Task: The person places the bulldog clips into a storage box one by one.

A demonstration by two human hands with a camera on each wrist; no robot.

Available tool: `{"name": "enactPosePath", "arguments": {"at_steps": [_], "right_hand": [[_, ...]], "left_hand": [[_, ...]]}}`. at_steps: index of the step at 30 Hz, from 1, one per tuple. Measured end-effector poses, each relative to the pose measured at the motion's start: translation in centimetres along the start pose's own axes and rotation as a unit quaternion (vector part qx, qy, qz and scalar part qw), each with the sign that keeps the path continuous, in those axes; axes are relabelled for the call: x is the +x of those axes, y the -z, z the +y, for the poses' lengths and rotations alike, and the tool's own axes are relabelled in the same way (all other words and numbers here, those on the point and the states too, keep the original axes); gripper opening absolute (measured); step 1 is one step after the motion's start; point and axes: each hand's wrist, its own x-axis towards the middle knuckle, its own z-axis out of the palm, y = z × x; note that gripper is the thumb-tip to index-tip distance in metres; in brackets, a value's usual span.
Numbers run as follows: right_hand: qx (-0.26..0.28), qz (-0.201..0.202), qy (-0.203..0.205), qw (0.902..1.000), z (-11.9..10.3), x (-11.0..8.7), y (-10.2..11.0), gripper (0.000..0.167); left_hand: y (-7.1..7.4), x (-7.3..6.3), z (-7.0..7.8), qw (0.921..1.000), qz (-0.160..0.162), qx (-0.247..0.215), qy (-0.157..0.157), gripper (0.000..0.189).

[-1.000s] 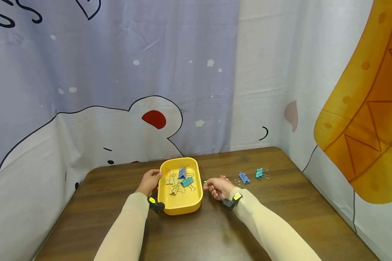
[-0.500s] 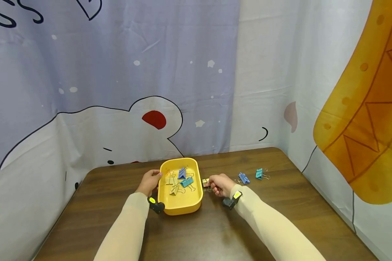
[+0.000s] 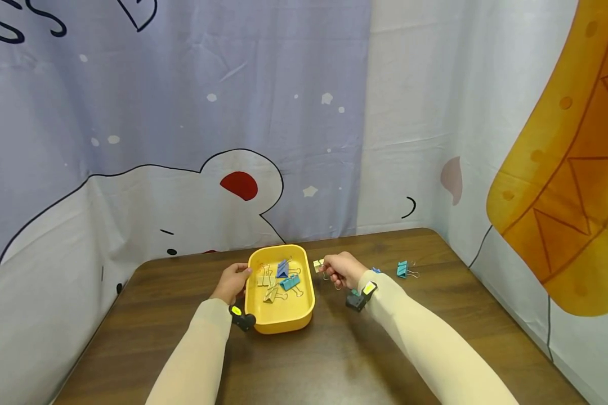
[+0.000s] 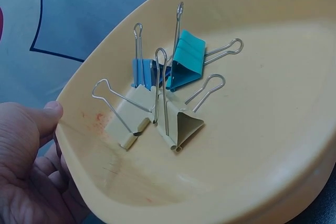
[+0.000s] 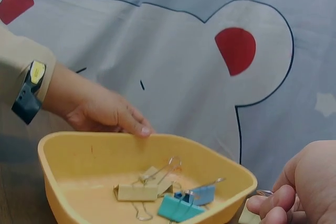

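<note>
My left hand [image 3: 231, 283] grips the left rim of a yellow plastic bin [image 3: 278, 326], its thumb over the edge in the left wrist view. Inside lie a blue binder clip [image 3: 282, 269], a teal binder clip [image 4: 188, 59] and two pale yellow binder clips [image 4: 178, 124]. Just past the bin's right side, my right hand [image 3: 345, 270] pinches another pale yellow binder clip [image 3: 318, 265] by its wire handle. In the right wrist view that clip is mostly hidden behind the fingers.
On the brown wooden table [image 3: 284, 371], a teal clip [image 3: 402, 269] lies to the right. A blue clip [image 3: 376, 270] and a teal bit [image 3: 354, 292] show partly beside my right wrist. A printed curtain [image 3: 304, 112] hangs behind the table.
My right hand has moved slightly away from me, carrying the pale yellow binder clip along the bin's right side. It now covers more of the blue clip. The left hand and bin stay put.
</note>
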Motion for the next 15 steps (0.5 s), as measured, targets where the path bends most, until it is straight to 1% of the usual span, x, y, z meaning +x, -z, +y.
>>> {"name": "enactPosePath", "arguments": {"at_steps": [6, 9, 15], "right_hand": [[-0.008, -0.004, 0.021, 0.9997, -1.4, -0.4, -0.5, 0.032], [-0.012, -0.008, 0.034, 0.9993, -2.0, -0.8, -0.9, 0.031], [-0.008, -0.031, 0.046, 0.9984, -2.6, -1.2, -2.0, 0.032]], "left_hand": [[0.0, -0.2, 0.1, 1.0000, -0.001, -0.001, 0.000, 0.042], [0.0, -0.3, 0.1, 1.0000, 0.000, -0.001, -0.001, 0.042], [0.0, -0.2, 0.1, 1.0000, 0.002, -0.002, -0.005, 0.042]]}}
